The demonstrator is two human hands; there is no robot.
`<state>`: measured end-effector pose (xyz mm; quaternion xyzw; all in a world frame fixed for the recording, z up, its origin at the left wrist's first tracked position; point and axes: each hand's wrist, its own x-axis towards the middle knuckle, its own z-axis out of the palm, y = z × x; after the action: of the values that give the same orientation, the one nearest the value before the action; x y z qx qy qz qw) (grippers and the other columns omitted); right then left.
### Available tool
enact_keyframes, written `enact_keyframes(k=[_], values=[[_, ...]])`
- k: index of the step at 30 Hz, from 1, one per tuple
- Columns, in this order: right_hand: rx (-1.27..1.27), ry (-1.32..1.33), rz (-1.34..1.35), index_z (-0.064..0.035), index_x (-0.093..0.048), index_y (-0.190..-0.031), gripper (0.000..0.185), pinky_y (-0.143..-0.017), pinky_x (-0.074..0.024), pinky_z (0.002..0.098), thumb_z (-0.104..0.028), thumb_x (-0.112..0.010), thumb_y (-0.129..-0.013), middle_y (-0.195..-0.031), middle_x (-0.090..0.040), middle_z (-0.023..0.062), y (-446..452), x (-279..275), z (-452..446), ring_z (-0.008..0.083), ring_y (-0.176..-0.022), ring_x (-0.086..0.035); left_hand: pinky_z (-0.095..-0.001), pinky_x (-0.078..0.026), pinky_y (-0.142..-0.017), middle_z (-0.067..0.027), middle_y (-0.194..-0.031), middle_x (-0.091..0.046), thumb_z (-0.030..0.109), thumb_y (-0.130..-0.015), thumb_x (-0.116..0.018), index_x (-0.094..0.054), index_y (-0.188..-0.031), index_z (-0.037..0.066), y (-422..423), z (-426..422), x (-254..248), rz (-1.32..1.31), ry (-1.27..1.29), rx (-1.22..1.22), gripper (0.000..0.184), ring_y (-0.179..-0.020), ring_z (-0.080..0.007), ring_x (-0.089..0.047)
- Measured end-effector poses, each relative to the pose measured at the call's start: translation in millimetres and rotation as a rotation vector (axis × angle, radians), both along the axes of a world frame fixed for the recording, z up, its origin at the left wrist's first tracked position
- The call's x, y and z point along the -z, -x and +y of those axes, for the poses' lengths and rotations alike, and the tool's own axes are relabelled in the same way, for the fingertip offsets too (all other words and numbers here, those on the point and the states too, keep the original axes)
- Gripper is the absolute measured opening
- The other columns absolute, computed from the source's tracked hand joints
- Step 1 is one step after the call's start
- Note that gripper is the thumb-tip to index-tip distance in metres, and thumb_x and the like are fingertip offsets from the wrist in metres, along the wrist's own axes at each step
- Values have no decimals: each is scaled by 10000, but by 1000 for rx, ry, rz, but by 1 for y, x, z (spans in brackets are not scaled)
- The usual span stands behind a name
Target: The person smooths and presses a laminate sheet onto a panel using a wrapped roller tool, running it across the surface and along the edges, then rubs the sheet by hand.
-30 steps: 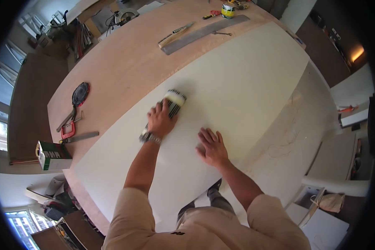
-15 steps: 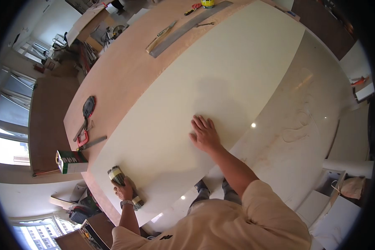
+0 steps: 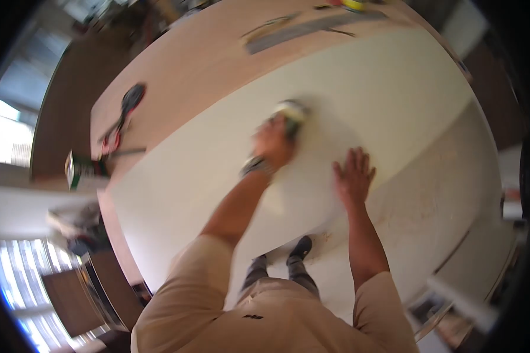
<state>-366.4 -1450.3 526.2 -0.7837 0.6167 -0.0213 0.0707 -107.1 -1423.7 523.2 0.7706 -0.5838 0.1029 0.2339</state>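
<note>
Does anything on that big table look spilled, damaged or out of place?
Nothing clearly stands out: the pale sheet looks flat, and no spill shows on it. Blur softens the left hand and the block it holds, so small flaws could be hidden.

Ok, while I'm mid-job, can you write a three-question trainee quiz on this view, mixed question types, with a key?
1. Which hand holds the dark-and-cream object over the pale sheet?
2. True or false: the right hand is gripping a tool.
3. What lies on the pinkish tabletop beyond the pale sheet? A) a laptop; B) a long grey strip; C) a stack of plates.

Key: 1. The left hand. 2. False: it holds nothing. 3. B.
</note>
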Motion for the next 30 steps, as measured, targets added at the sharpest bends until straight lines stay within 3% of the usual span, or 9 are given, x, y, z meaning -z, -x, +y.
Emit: enact_keyframes(k=[2,4,6,9,15,18,23,28,30], values=[[-11,25,52,-153,-369,-1632,746,-1242,-188,665,-622,-414,-1053,-1731,-270,95,3,13,-2,342,-1592,-238,-594,-477,-945,-254,-1344,-565,401,-899,-670,-403,-1552,44,39,-29,-24,132,-302,-57,791,-1143,-426,-588],[-31,51,137,-155,-351,-1642,711,-1231,-221,663,-588,-386,-1078,-1735,-261,93,4,19,-2,340,-1596,-233,-557,-460,-987,-269,-1454,-500,487,-894,-697,-349,-1606,83,65,-14,-28,159,-394,-8,889,-1225,-424,-549],[-48,140,137,-162,-346,-1642,701,-1206,-253,679,-586,-374,-1084,-1727,-278,85,11,34,-10,340,-1589,-247,-530,-459,-986,-305,-1501,-454,489,-905,-705,-286,-1650,97,80,37,-30,210,-353,-19,941,-1244,-419,-535],[-21,88,93,-179,-350,-1643,703,-1231,-208,668,-593,-387,-1076,-1735,-263,58,9,25,-22,334,-1592,-239,-545,-446,-1016,-309,-1508,-442,462,-909,-715,-276,-1653,99,78,137,-47,341,-408,-91,936,-1278,-424,-520],[-23,89,133,-201,-318,-1658,736,-1231,-202,662,-649,-321,-1073,-1746,-236,19,10,27,-32,302,-1602,-214,-583,-430,-1044,-272,-1498,-446,441,-889,-727,-297,-1640,94,19,318,-56,451,-375,-626,932,-1263,-450,-519],[-18,93,146,-217,-313,-1662,743,-1232,-202,652,-668,-296,-1072,-1750,-228,-2,14,32,-34,282,-1604,-211,-593,-480,-939,-264,-1409,-525,457,-851,-717,-347,-1615,75,-24,403,-57,398,-323,-945,931,-1146,-453,-577],[-1,114,154,-241,-301,-1668,751,-1240,-189,638,-687,-288,-1064,-1753,-224,-4,17,38,-40,269,-1609,-200,-566,-484,-1011,-246,-1376,-547,513,-854,-671,-316,-1632,80,-93,532,-49,369,-318,-1329,958,-1202,-464,-569],[-7,96,179,-219,-299,-1671,728,-1238,-222,597,-640,-323,-1078,-1755,-223,6,13,31,-38,269,-1608,-208,-542,-467,-1067,-285,-1404,-553,542,-863,-665,-302,-1633,68,-145,608,-44,304,-326,-1383,975,-1269,-491,-548],[-61,191,198,-204,-321,-1662,705,-1212,-271,572,-608,-360,-1086,-1739,-271,18,26,60,-60,268,-1596,-242,-520,-438,-1120,-275,-1421,-562,542,-880,-682,-329,-1618,40,-150,622,-46,317,-324,-1304,960,-1299,-471,-543]])
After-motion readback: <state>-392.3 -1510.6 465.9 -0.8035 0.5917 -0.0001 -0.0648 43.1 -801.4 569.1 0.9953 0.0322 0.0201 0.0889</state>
